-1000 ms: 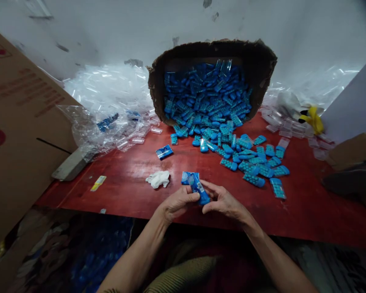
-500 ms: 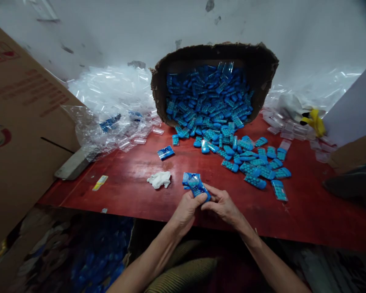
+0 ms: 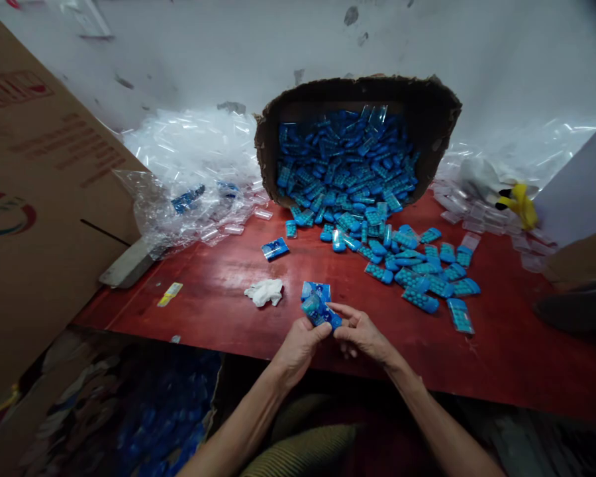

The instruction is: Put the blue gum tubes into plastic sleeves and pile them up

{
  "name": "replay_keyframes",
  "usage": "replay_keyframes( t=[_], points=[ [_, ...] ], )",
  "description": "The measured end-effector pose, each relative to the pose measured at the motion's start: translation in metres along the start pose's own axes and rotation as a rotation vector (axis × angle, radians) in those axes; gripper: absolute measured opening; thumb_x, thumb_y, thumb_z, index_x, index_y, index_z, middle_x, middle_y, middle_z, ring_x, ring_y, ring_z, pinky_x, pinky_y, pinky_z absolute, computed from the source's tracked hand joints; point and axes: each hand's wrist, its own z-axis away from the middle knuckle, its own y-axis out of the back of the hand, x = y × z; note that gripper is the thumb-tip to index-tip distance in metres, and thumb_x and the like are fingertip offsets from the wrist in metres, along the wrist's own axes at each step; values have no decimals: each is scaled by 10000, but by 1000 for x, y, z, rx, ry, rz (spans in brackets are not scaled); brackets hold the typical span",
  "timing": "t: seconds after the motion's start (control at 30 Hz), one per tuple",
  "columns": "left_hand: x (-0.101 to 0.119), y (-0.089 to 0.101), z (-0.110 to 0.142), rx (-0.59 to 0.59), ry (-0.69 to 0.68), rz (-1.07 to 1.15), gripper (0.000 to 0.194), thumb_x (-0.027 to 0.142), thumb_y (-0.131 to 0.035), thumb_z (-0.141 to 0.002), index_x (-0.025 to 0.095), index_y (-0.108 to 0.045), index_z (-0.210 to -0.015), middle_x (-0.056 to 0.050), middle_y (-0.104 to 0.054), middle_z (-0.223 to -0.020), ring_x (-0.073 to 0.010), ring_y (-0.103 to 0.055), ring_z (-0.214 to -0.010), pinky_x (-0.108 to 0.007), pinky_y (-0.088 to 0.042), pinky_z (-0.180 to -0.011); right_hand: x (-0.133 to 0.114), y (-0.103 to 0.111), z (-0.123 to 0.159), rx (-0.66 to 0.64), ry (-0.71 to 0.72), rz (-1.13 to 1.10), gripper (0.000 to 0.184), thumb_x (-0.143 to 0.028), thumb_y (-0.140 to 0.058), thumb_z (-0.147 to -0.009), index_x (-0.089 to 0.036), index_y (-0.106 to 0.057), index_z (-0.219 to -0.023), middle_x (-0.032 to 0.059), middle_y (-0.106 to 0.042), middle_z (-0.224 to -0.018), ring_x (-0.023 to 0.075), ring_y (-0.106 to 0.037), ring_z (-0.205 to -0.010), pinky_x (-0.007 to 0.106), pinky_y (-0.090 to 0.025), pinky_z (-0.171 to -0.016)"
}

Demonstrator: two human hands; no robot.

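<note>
A small blue plastic pack point(image 3: 318, 311) with a clear end is between my two hands, above the front of the red table. My left hand point(image 3: 298, 344) pinches its lower part with the thumb on top. My right hand point(image 3: 365, 336) grips the pack's right end between thumb and fingers. Just behind it lies a flat blue printed stack point(image 3: 316, 289), partly covered by the pack. A crumpled white tissue point(image 3: 264, 292) lies to the left, with another flat blue printed stack point(image 3: 275, 248) farther back. Loose blue packs of round beads point(image 3: 422, 281) are scattered to the right.
A torn-edged carton point(image 3: 265, 156) lies on its side at the back of the red table point(image 3: 218, 308), spilling blue packs. Clear plastic cases point(image 3: 189, 149) are heaped left of it, more at right. A large cardboard box point(image 3: 44, 199) stands at the left.
The pack has turned and shifted slightly in my hands, its clear end now pointing more to the left. My right hand's lower fingers have spread. The whole view has shifted a little.
</note>
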Motion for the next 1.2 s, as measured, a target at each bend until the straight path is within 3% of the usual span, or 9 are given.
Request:
replay_keyframes(
  t=[0.1, 0.2, 0.3, 0.43, 0.5, 0.6, 0.77, 1.03, 1.2],
  points=[
    [12, 15, 4, 175, -43, 29, 206, 262, -591, -709, 103, -612, -839, -84, -662, -771, -188, -608, -717, -308, -446, -710, 1, -6, -6, -21, 29, 80, 536, -289, -508, -733, -197, -384, -1246, -54, -552, -542, 59, -432, -350, 185, -355, -379],
    [36, 53, 9, 410, -151, 158, 177, 280, -518, -764, 124, -595, -798, -77, -661, -770, -200, -614, -785, -326, -458, -753, -3, -6, -16, 146, 180, 394, 370, -293, -514, -749, -202, -533, -1108, -22, -556, -652, 88, -494, -521, 228, -410, -536],
    [64, 100, 16, 641, -302, 332, 306, 359, -376, -826, 132, -578, -800, -101, -653, -804, -223, -603, -863, -355, -477, -744, -9, -1, -32, 338, 327, 763, 250, -277, -503, -777, -198, -598, -995, 19, -570, -784, 136, -522, -740, 256, -395, -707],
    [76, 134, 23, 781, -284, 365, 407, 382, -273, -851, 85, -552, -866, -144, -643, -788, -219, -614, -822, -344, -499, -673, -8, 6, -56, 422, 314, 1150, 183, -268, -510, -787, -227, -615, -932, 39, -570, -846, 163, -505, -815, 250, -369, -705],
    [67, 129, 22, 767, -214, 280, 289, 273, -317, -849, 96, -545, -859, -93, -639, -669, -188, -628, -710, -322, -498, -647, -2, 7, -66, 451, 288, 1263, 138, -264, -512, -789, -224, -631, -848, 42, -575, -828, 167, -498, -801, 250, -356, -693],
    [41, 101, 13, 694, -142, 117, 151, 204, -437, -792, 126, -533, -879, -29, -610, -546, -161, -618, -587, -286, -488, -597, 7, 7, -73, 472, 285, 1302, 164, -256, -472, -817, -206, -622, -773, 44, -579, -803, 164, -494, -797, 251, -342, -701],
    [1, 57, -13, 508, 46, -29, 239, 292, -536, -729, 129, -521, -904, -1, -587, -536, -120, -572, -462, -206, -425, -450, 8, 10, -72, 463, 307, 1307, 148, -273, -468, -820, -188, -588, -820, 39, -580, -822, 158, -501, -801, 246, -337, -697],
    [-14, 49, -31, 496, 87, -88, 280, 324, -564, -689, 127, -494, -875, 21, -546, -502, -88, -517, -386, -179, -353, -392, 6, 15, -74, 459, 346, 1294, 143, -239, -463, -820, -191, -580, -752, 21, -579, -762, 146, -508, -748, 244, -327, -677],
    [-18, 42, -38, 602, -4, -140, 405, 388, -643, -596, 138, -493, -877, 42, -522, -551, -44, -443, -357, -163, -295, -360, -2, 13, -63, 445, 428, 1245, 174, -256, -444, -828, -195, -588, -751, 21, -544, -758, 133, -501, -728, 233, -343, -669]
  ],
)
